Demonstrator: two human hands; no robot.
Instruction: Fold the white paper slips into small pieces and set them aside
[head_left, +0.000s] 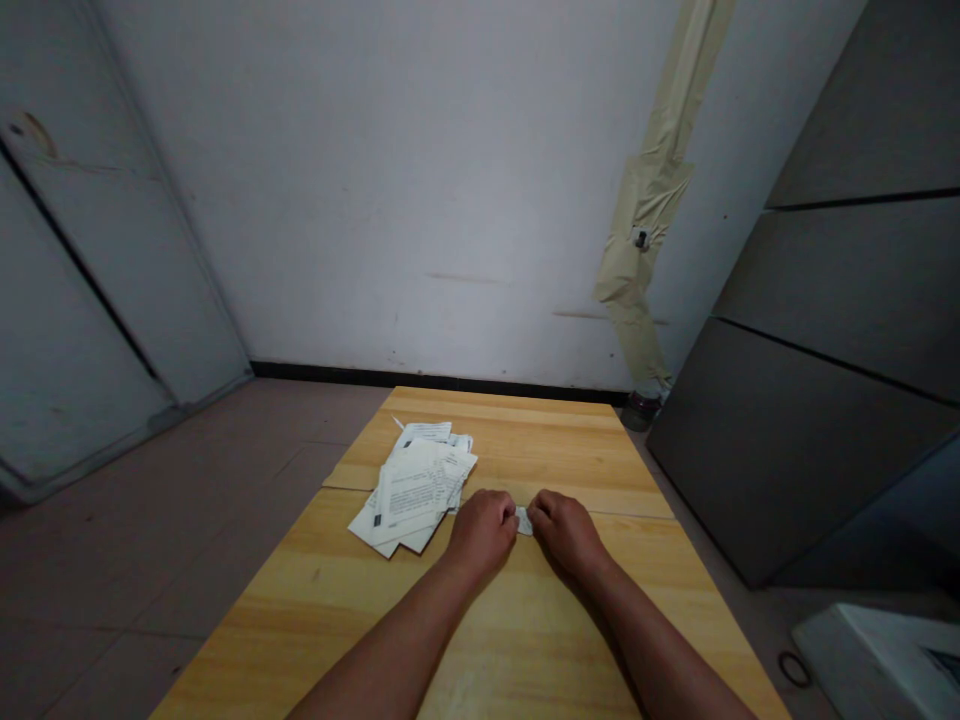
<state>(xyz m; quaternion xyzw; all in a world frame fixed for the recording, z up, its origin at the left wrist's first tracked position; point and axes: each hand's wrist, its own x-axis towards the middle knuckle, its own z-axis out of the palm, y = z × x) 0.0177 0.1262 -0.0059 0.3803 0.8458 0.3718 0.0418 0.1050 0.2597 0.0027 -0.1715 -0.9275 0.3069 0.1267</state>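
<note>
A small piece of printed paper [524,521] shows between my two hands, low over the wooden table [517,640]. My left hand [484,525] is closed on its left side, fingers curled in. On the other side my right hand [566,528] pinches the paper's right edge. Most of the paper is hidden by the fingers, so its full size and any folds cannot be made out. Just left of my left hand lies a loose, overlapping pile of printed pages [412,490].
A white wall [420,200] rises behind the table, with a taped strip [637,260] running down it. Grey panels [825,350] stand on the right. A jar [641,410] sits beyond the table's far right corner, and a white box [877,655] is at lower right.
</note>
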